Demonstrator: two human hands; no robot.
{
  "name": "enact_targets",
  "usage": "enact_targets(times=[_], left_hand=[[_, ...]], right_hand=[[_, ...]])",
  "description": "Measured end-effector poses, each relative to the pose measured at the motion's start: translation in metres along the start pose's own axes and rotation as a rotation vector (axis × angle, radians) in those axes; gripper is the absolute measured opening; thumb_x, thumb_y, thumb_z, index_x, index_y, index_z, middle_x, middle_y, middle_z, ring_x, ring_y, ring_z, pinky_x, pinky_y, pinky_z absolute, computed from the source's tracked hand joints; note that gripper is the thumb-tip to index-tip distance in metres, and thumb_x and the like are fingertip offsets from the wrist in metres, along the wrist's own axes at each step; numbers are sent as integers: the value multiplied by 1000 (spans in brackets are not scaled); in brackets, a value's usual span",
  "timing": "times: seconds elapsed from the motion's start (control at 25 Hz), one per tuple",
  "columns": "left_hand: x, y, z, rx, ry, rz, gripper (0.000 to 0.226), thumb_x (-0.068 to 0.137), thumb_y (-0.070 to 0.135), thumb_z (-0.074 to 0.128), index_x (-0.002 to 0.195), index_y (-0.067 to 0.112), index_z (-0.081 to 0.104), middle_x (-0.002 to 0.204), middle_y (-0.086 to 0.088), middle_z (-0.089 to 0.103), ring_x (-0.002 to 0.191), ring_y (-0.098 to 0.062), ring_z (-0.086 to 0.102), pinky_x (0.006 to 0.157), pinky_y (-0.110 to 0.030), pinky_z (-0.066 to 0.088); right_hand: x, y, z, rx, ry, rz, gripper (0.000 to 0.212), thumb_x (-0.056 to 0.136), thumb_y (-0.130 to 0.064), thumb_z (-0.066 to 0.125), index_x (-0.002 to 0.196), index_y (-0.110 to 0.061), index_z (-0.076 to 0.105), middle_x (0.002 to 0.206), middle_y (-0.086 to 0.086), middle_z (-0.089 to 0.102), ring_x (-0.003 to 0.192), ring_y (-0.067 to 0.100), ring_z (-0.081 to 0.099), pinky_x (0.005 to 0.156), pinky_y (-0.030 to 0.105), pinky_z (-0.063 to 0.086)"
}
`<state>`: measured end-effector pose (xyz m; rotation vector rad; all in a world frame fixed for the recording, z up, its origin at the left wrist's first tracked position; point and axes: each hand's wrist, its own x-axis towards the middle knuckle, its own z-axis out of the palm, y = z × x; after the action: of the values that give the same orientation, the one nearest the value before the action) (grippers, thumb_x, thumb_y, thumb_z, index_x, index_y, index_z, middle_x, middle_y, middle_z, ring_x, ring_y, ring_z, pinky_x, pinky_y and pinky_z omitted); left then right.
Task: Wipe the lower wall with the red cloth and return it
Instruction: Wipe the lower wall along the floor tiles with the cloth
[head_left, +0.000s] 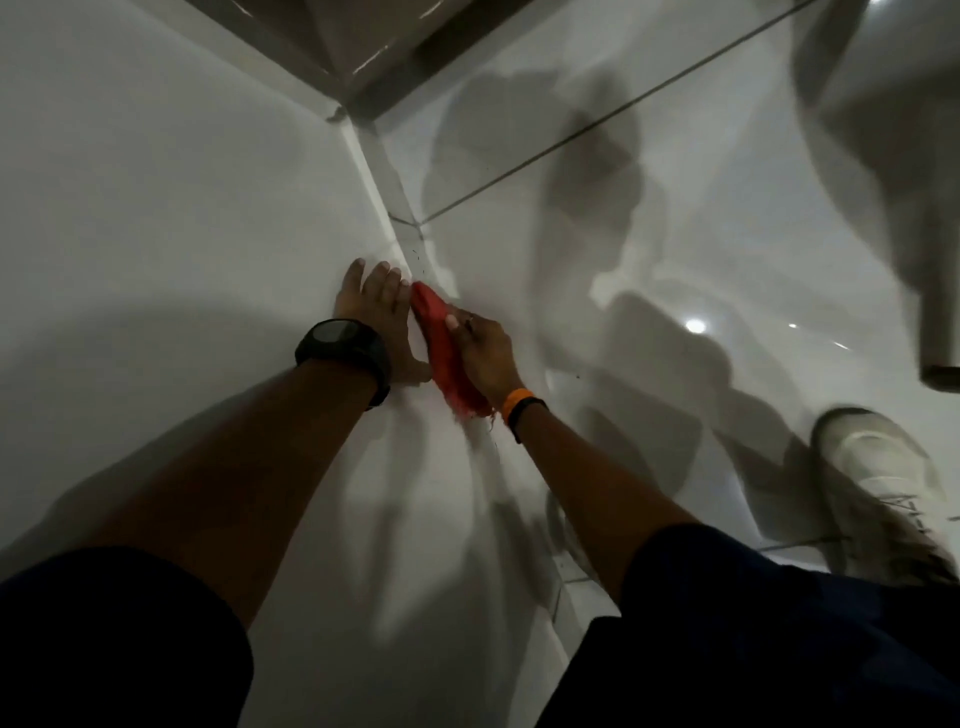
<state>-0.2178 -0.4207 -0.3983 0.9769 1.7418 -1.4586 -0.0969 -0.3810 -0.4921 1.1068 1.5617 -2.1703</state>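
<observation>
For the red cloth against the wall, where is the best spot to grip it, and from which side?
Grip the red cloth at its bunched middle, coming from the floor side, as the right hand does. The left hand lies flat on the wall side, and the lower end looks frayed.

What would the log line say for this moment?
phase: wiping | right hand: pressing bunched red cloth on white lower wall | left hand: flat on wall

A glossy white tiled floor (675, 218) carries a white shoe (878, 483) at right.
</observation>
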Motion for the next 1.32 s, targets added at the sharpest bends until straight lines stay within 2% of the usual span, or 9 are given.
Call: enact_targets(times=[0.12, 0.24, 0.32, 0.4, 0.64, 0.76, 0.88, 1.12, 1.32], left_hand=[[21, -5, 1, 81, -27, -2, 116, 86, 86, 36, 162, 8, -6, 170, -14, -8, 158, -29, -8, 128, -50, -5], [40, -11, -1, 132, -35, 6, 117, 86, 87, 34, 162, 8, -5, 170, -15, -7, 158, -29, -7, 128, -50, -5], [48, -14, -1, 132, -34, 12, 118, 85, 87, 35, 162, 8, -5, 170, -16, -7, 158, -29, -7, 127, -51, -6], [54, -14, -1, 140, -26, 15, 118, 86, 86, 37, 162, 7, -4, 170, -16, -5, 159, -30, -5, 127, -51, -5], [60, -23, -7, 136, -30, 13, 121, 84, 88, 36, 162, 5, -5, 169, -17, -8, 158, -31, -7, 128, -51, -5], [59, -22, -6, 162, -35, 12, 125, 82, 91, 36, 162, 4, -5, 169, -18, -7, 158, -31, -6, 128, -50, -5], [61, -18, -4, 159, -27, 12, 126, 80, 92, 35, 162, 4, -5, 169, -18, -5, 158, -32, -5, 127, -50, -6], [59, -25, -3, 116, -16, -5, 129, 78, 93, 38, 162, 4, -4, 169, -18, -5, 158, -32, -5, 128, -49, -5], [52, -23, -5, 113, -22, -5, 130, 78, 92, 41, 162, 4, -4, 169, -18, -4, 158, -32, -4, 128, -50, -5]], right_hand=[[17, 14, 27, 37, -65, 32, 51, 113, -45, 38, 158, -21, 42, 155, 18, 55, 139, 40, 53, 123, 52, 38], [41, 20, 39, -56, -36, -71, 48, 115, -42, 33, 161, -30, 30, 162, 12, 46, 145, 37, 46, 126, 52, 28], [62, 10, 43, -127, -34, -197, 52, 116, -37, 28, 166, -28, 18, 172, 5, 29, 157, 26, 30, 130, 52, 16], [84, 2, 45, -110, -40, -266, 54, 117, -34, 26, 168, -22, 12, 175, 4, 20, 161, 23, 21, 132, 52, 17], [69, 40, 53, -64, -9, -245, 53, 116, -34, 32, 166, -28, 17, 174, -1, 24, 159, 20, 28, 131, 49, 26], [85, 24, 53, -15, 22, -307, 50, 114, -39, 32, 164, -33, 25, 170, 0, 34, 155, 20, 36, 130, 46, 28], [106, 9, 54, -35, 41, -294, 53, 114, -43, 30, 164, -28, 25, 168, 4, 38, 153, 23, 38, 129, 45, 26], [80, 28, 54, -57, 25, -354, 49, 116, -29, 32, 164, -23, 27, 170, 3, 34, 157, 20, 33, 132, 51, 25], [103, -1, 47, -73, -16, -270, 52, 116, -30, 29, 166, -18, 22, 171, 10, 32, 157, 28, 33, 130, 53, 26]])
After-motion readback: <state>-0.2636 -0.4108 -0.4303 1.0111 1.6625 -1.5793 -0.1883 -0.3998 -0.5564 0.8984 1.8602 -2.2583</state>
